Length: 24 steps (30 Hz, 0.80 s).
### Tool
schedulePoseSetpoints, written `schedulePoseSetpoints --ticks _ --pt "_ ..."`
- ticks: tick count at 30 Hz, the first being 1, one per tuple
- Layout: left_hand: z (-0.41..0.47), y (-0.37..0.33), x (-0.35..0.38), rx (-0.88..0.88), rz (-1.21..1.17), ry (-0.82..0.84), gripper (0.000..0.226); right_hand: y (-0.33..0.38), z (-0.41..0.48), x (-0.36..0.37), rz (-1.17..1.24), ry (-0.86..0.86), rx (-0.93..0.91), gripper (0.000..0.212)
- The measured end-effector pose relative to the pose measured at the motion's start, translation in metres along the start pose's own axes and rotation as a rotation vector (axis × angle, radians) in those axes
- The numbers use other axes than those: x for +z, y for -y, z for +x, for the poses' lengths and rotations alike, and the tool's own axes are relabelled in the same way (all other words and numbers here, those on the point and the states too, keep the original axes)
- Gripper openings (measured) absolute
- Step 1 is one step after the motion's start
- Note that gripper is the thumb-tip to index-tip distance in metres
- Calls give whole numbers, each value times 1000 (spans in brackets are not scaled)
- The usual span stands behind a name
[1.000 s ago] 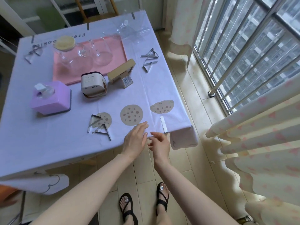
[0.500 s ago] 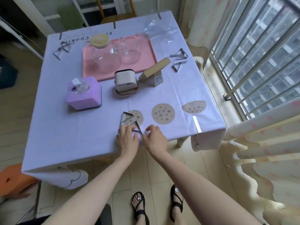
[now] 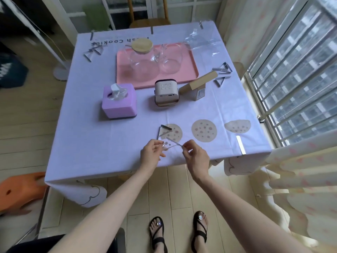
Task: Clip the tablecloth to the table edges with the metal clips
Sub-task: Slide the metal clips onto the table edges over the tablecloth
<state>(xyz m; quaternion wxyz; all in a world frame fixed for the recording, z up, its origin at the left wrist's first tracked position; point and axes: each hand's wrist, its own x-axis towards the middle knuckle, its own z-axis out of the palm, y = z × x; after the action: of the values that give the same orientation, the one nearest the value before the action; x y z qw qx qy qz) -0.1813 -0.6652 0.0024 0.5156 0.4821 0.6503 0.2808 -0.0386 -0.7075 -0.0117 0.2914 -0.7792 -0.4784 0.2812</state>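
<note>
A lilac tablecloth (image 3: 87, 143) with cookie prints covers the square table. Near its front edge my left hand (image 3: 151, 155) and my right hand (image 3: 196, 155) pinch the two ends of one metal clip (image 3: 172, 145), lifted slightly above the cloth. Another loose clip (image 3: 164, 131) lies just beyond it. One clip (image 3: 240, 147) is fixed on the front edge at the right. More loose clips lie at the right side (image 3: 221, 73) and the far left (image 3: 93, 52). Clips (image 3: 151, 30) sit on the far edge.
On the table stand a purple tissue box (image 3: 119, 101), a pink tray (image 3: 189, 70) with glass jars, a small white device (image 3: 166, 92) and a cardboard box (image 3: 197, 88). An orange stool (image 3: 21, 189) is at the lower left, curtains (image 3: 300, 179) at the right.
My hands moved left from the front-right clip to the loose clips near the front edge and picked one up. The camera view shifted left and rose.
</note>
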Motion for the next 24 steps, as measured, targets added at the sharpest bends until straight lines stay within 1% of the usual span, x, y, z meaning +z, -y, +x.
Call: schedulePoseSetpoints --ticks 2,4,6,8,11,14,16,18,21,24 --pt "-2 -1 -8 -44 -158 13 10 5 0 3 77 29 35 11" --pt "-6 -2 -16 -69 -247 52 13 14 0 7 211 46 91 12" --pt "-11 -1 -23 -49 -254 78 15 26 1 13 313 57 143 10" --pt "-18 3 -30 -6 -228 68 14 40 1 21 393 122 191 8" --pt "-26 13 -45 45 -172 44 16 62 -1 37 530 219 278 14" --pt "-33 28 -63 87 -122 12 22 84 -7 54 562 260 320 19" --pt "-36 37 -77 99 -100 -37 24 98 -13 66 567 278 343 22" --pt "-38 45 -91 98 -95 -91 24 111 -20 79 542 308 375 30" --pt "-40 53 -112 103 -91 -162 24 130 -29 97 478 438 381 30" --pt "-43 67 -134 117 -58 -209 21 149 -40 113 502 548 410 28"
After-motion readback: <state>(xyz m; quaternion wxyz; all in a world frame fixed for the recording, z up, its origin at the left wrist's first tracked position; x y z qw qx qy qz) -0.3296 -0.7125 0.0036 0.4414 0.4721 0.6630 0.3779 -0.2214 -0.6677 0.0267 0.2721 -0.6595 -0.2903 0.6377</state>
